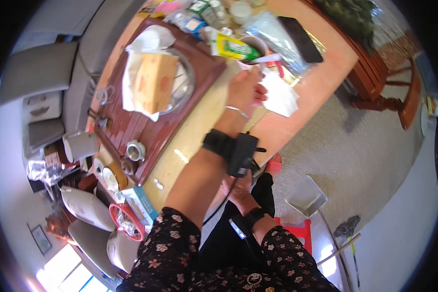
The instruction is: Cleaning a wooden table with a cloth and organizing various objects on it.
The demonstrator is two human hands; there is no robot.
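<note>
My left hand, with a silver bangle at the wrist, reaches over the table with its fingers curled. White paper lies right beside those fingers; whether they grip it or something small, I cannot tell. Just beyond the fingertips are a green and yellow tube, a cup and a pale handle-like piece. My right hand is low near the table edge, above my lap. The left forearm and a strapped black device partly cover it, so its fingers are hidden.
On a brown wooden tray are a tissue pack and a small pot. Bottles, a plastic bag and a dark phone-like slab crowd the table's far end. A wooden chair and a dustpan stand right.
</note>
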